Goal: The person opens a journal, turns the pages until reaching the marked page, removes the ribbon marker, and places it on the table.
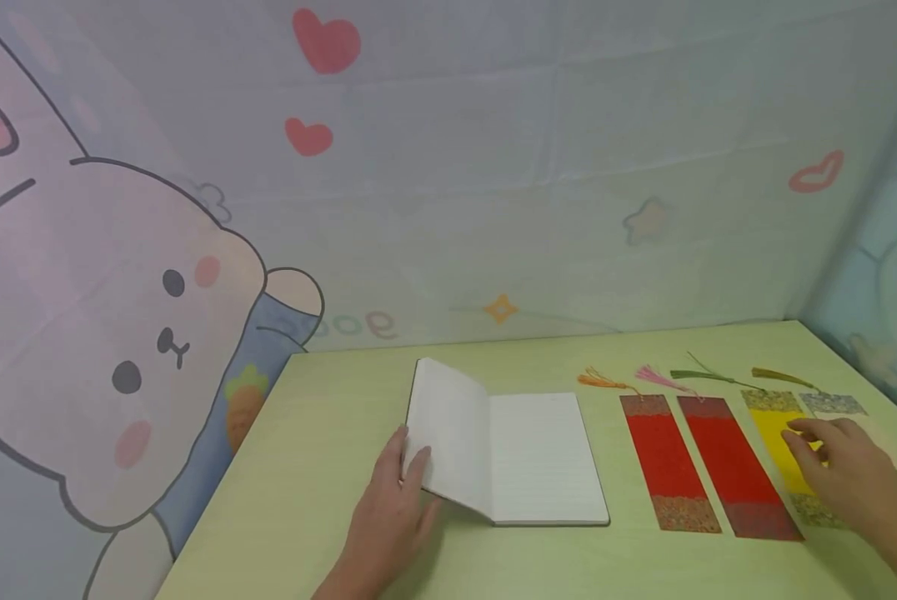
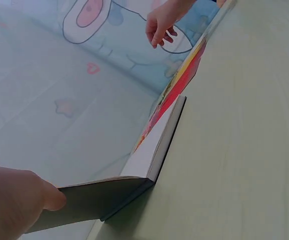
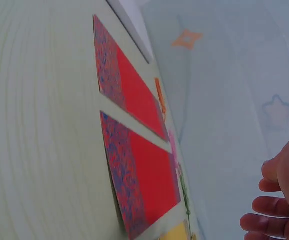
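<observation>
An open notebook (image 1: 544,467) with a lined right page lies on the table. My left hand (image 1: 388,512) grips its raised left cover by the outer edge; the cover's dark outside (image 2: 97,200) shows in the left wrist view. My right hand (image 1: 861,475) hovers over a yellow bookmark (image 1: 769,429), fingers loosely curled and holding nothing. In the right wrist view that hand (image 3: 282,192) is apart from the bookmarks. Two red bookmarks, one nearer the notebook (image 1: 666,458) and one beside it (image 1: 737,467), lie flat. A pale bookmark (image 1: 834,405) is partly hidden by my right hand.
The pale green table (image 1: 306,467) meets a printed cloth backdrop (image 1: 448,208) at its back edge. Tassels stretch beyond the bookmarks' tops: orange (image 1: 604,380), pink (image 1: 662,377), green (image 1: 707,375) and olive (image 1: 782,375). Another cloth wall (image 1: 887,283) stands at the right.
</observation>
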`<state>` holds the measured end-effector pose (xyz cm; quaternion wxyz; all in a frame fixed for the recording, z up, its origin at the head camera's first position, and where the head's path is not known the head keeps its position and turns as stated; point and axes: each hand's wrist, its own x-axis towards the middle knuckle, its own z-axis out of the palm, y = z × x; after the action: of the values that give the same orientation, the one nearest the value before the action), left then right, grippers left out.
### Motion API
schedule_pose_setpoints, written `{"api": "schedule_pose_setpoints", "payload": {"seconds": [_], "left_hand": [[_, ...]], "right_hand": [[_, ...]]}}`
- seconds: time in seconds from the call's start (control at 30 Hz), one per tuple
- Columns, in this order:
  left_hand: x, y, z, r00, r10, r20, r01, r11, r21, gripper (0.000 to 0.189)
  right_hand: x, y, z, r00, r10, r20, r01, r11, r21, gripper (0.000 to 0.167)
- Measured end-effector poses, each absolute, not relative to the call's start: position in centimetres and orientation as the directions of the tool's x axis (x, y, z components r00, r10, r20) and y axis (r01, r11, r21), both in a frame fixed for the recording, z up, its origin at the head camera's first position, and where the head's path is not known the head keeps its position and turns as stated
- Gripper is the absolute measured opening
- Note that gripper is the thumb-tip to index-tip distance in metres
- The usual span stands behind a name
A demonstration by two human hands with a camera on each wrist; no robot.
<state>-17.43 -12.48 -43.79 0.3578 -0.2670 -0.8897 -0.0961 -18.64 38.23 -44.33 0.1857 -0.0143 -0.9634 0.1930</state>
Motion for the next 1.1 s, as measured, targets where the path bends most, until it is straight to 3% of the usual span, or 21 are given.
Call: {"api": "schedule_pose_setpoints", "payload": {"seconds": [0.23,0.4,0.53,0.67,0.93,1.1], "left_hand": [[-17.6,-11.1,-43.9,-0.677,0.286,0.678,0.526,0.833,0.173,0.093],[-17.7,-9.7,-44.2,-0.744,0.266,0.613,0.502,0.828,0.251,0.092],[-17.5,-8.5,-44.4,-0.805,0.336,0.489,0.495,0.835,0.240,0.070],[-17.4,-7.4,-44.8,-0.814,0.443,0.376,0.529,0.833,0.162,0.059],[-17.4,-6.0,-45.8,-0.808,0.568,0.159,0.582,0.811,0.063,0.070],[-17.1,-5.7,-45.9,-0.786,0.616,0.059,0.618,0.785,0.049,0.072]], "right_hand": [[-18.1,35.1,-43.4,-0.905,0.049,0.423,-0.130,0.914,-0.384,0.025],[-17.8,33.7,-43.0,-0.908,0.028,0.417,-0.142,0.918,-0.371,0.027],[-17.4,33.0,-42.8,-0.883,-0.003,0.469,-0.203,0.904,-0.377,0.024],[-17.2,32.2,-42.6,-0.871,-0.017,0.491,-0.235,0.892,-0.386,0.022],[-17.1,30.8,-42.5,-0.901,-0.016,0.434,-0.213,0.887,-0.409,0.028],[-17.2,30.3,-42.3,-0.886,-0.044,0.461,-0.256,0.877,-0.407,0.025]]}}
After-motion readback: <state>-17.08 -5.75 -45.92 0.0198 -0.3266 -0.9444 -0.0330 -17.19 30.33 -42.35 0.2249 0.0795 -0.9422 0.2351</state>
